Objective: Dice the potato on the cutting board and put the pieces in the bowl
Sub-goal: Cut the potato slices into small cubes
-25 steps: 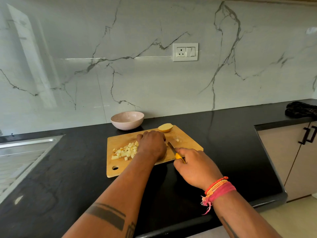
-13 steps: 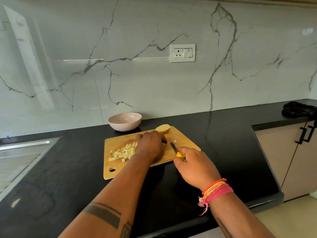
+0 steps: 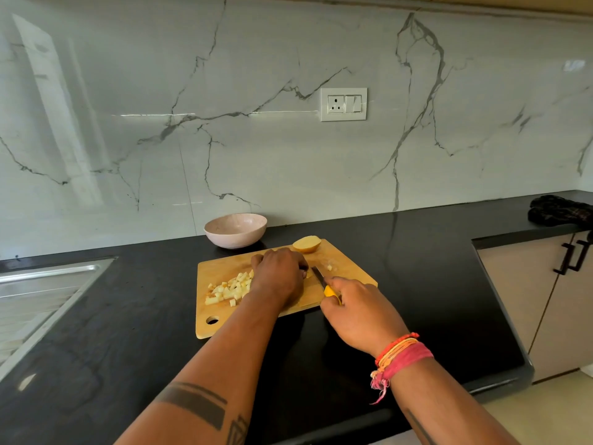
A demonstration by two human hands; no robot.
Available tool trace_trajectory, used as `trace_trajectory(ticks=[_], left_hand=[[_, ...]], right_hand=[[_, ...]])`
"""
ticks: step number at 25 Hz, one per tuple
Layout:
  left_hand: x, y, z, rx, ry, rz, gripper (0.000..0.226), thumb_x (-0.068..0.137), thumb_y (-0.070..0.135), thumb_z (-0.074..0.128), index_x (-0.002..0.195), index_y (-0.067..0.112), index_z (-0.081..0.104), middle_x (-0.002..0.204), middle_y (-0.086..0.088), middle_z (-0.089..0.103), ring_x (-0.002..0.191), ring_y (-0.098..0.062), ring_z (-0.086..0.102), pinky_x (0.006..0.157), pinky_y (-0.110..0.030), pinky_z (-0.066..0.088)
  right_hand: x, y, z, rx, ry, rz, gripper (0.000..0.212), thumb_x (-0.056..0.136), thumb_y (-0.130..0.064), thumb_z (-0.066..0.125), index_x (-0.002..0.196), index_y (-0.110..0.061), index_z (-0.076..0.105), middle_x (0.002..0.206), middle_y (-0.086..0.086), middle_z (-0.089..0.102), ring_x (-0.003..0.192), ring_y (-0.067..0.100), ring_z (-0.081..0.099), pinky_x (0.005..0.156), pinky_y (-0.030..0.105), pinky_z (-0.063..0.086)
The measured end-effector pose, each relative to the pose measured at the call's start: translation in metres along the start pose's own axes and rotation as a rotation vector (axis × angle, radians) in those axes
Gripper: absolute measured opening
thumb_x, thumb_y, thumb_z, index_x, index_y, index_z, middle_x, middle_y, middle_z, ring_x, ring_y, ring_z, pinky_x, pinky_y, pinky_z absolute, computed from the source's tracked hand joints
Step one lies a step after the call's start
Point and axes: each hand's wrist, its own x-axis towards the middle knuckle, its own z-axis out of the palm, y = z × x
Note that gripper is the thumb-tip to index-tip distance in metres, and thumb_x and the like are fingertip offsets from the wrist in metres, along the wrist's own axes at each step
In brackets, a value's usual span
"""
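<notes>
Potato pieces, pale diced cubes (image 3: pixel 229 289), lie heaped on the left part of the rectangular wooden cutting board (image 3: pixel 224 319), which sits on the black stone surface (image 3: pixel 112 316). A yellow-skinned potato half (image 3: pixel 306 244) rests at the board's far edge. The round pale pink bowl (image 3: pixel 236 230) stands on the surface just beyond the board, near the wall; only its far inner wall shows, and no pieces are seen there. The left hand (image 3: pixel 279 277) lies curled, knuckles up, over the middle of the board, just beside the heap; its grip covers whatever it steadies, so what it holds cannot be told. The right hand (image 3: pixel 359 313) has its grip clamped on the yellow-handled small knife (image 3: pixel 322 282), whose blade points at the left hand's fingertips. No writing can be read anywhere. A steel sink (image 3: pixel 41 290) is cut off at the left edge, and a dark cloth (image 3: pixel 560 210) at the right is hard to make out.
</notes>
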Motion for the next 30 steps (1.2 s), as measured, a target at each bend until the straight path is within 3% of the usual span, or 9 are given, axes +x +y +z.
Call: trace_trajectory(ticks=[6, 11, 15, 21, 25, 28, 30], left_hand=[[-0.003, 0.001, 0.0, 0.026, -0.003, -0.024, 0.025, 0.099, 0.041, 0.057, 0.121, 0.037, 0.07, 0.124, 0.003, 0.063, 0.121, -0.023, 0.054, 0.107, -0.049, 0.032], [0.001, 0.001, 0.002, -0.009, 0.005, -0.066, 0.022, 0.098, 0.04, 0.057, 0.114, 0.038, 0.073, 0.12, 0.006, 0.065, 0.119, -0.023, 0.055, 0.104, -0.047, 0.033], [0.001, 0.002, 0.003, 0.006, -0.004, -0.077, 0.022, 0.098, 0.043, 0.058, 0.113, 0.036, 0.073, 0.121, 0.005, 0.065, 0.119, -0.024, 0.054, 0.104, -0.048, 0.034], [0.0, -0.004, -0.001, -0.053, 0.0, -0.094, 0.021, 0.098, 0.04, 0.062, 0.117, 0.036, 0.07, 0.119, 0.006, 0.067, 0.118, -0.021, 0.057, 0.107, -0.046, 0.034], [-0.001, -0.004, 0.001, -0.02, 0.022, -0.089, 0.017, 0.099, 0.035, 0.059, 0.109, 0.035, 0.071, 0.112, 0.005, 0.068, 0.112, -0.021, 0.059, 0.105, -0.045, 0.035], [0.0, -0.004, 0.001, -0.008, 0.022, -0.09, 0.016, 0.098, 0.036, 0.059, 0.108, 0.033, 0.071, 0.112, 0.005, 0.068, 0.113, -0.021, 0.058, 0.104, -0.046, 0.036], [0.002, -0.004, 0.002, -0.001, 0.019, -0.094, 0.016, 0.098, 0.037, 0.059, 0.108, 0.033, 0.071, 0.113, 0.005, 0.067, 0.113, -0.022, 0.058, 0.103, -0.046, 0.036]], right_hand=[[0.015, -0.009, -0.001, -0.063, -0.045, -0.043, 0.046, 0.1, -0.034, 0.045, 0.146, -0.03, 0.054, 0.079, -0.006, 0.065, 0.061, 0.009, 0.059, 0.05, 0.023, 0.038], [0.029, -0.011, 0.001, -0.115, -0.093, -0.067, 0.036, 0.099, -0.033, 0.046, 0.13, -0.026, 0.063, 0.091, -0.001, 0.068, 0.07, 0.009, 0.059, 0.055, 0.027, 0.043], [0.004, -0.005, -0.002, -0.159, -0.092, -0.054, 0.042, 0.098, -0.034, 0.048, 0.137, -0.027, 0.06, 0.068, -0.004, 0.062, 0.056, 0.009, 0.055, 0.048, 0.024, 0.036], [-0.008, -0.009, -0.003, -0.111, 0.007, -0.033, 0.052, 0.099, -0.035, 0.047, 0.151, -0.034, 0.049, 0.075, -0.006, 0.064, 0.054, 0.008, 0.056, 0.047, 0.021, 0.036], [0.009, -0.021, 0.0, -0.147, -0.035, -0.086, 0.04, 0.098, -0.035, 0.046, 0.135, -0.028, 0.061, 0.085, -0.005, 0.065, 0.07, 0.013, 0.062, 0.057, 0.027, 0.045], [0.02, -0.02, 0.001, -0.183, -0.082, -0.101, 0.03, 0.098, -0.035, 0.047, 0.12, -0.025, 0.065, 0.079, -0.006, 0.061, 0.069, 0.013, 0.062, 0.054, 0.026, 0.04], [0.021, -0.017, 0.001, -0.19, -0.108, -0.104, 0.029, 0.099, -0.034, 0.048, 0.12, -0.025, 0.065, 0.076, -0.005, 0.061, 0.066, 0.011, 0.061, 0.051, 0.024, 0.037]])
